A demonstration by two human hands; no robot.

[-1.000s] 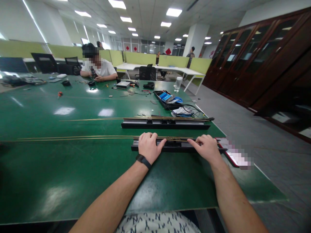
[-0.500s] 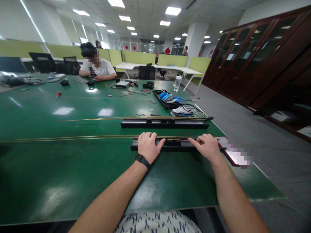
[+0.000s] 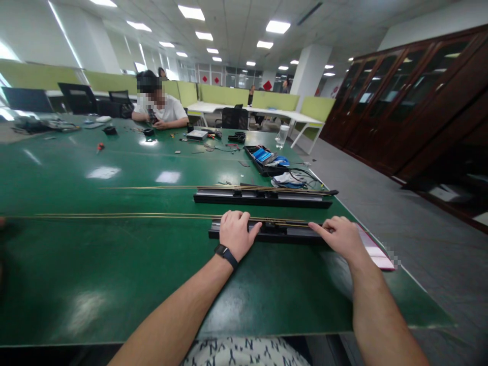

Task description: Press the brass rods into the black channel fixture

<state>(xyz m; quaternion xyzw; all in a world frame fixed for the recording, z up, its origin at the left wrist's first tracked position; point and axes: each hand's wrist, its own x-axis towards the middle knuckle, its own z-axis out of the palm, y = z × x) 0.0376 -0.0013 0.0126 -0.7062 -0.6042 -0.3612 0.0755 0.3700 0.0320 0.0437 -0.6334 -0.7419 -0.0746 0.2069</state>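
In the head view, a long black rail (image 3: 301, 235) with a metal channel lies across the green table before me. Thin brass-coloured rods (image 3: 152, 215) run along it and stretch far out to the left. My left hand (image 3: 235, 234) grips over the rail's left part and the rods, its thumb reaching right along the channel. Around the right end curls my right hand (image 3: 341, 235), thumb pointing left above the channel; its fingertips are partly hidden. A dark block (image 3: 275, 227) sits in the channel between the hands.
Behind it lies a second black rail (image 3: 263, 199) with similar rods. Farther back are a black tray (image 3: 263, 161) with blue items, white gloves (image 3: 287, 179) and a clear cup (image 3: 281, 136). A person (image 3: 162, 109) sits across the table. A pinkish-white sheet (image 3: 375, 251) lies at right.
My right hand has slid right along the rail, widening the gap between my hands. My left hand keeps its place on the rail. The view has shifted slightly.
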